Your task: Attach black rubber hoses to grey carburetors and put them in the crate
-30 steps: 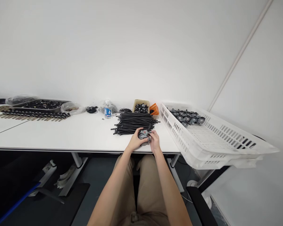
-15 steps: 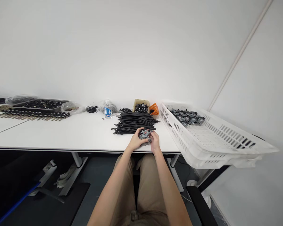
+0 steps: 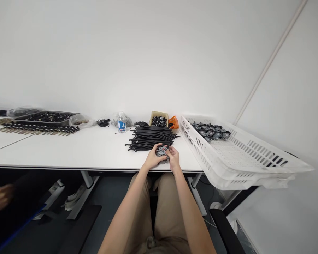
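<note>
My left hand [image 3: 153,157] is closed around the left side of a small grey device [image 3: 161,151] with a rounded housing, near the table's front edge. From the right, my right hand [image 3: 174,158] has its fingertips on the same device. The fingers cover much of it, so its exact kind is unclear. Just beyond both hands lies a stack of black tubes or thick cords [image 3: 149,138] with thin ends sticking out. Similar grey devices [image 3: 212,131] with black cords sit in the white plastic crate [image 3: 243,173] to my right.
Behind the stack stand a beige bin [image 3: 159,114] of black parts and a tilted orange basket [image 3: 174,122]. A water bottle [image 3: 121,124] is left of them. Farther left are a grey tray [image 3: 49,123] and a row of black parts [image 3: 39,129]. Another person's blurred hand [image 3: 0,198] shows at lower left.
My right fingertips have shifted slightly left over the grey device, while the left hand keeps its place. Another person's hand has come into view at the lower left.
</note>
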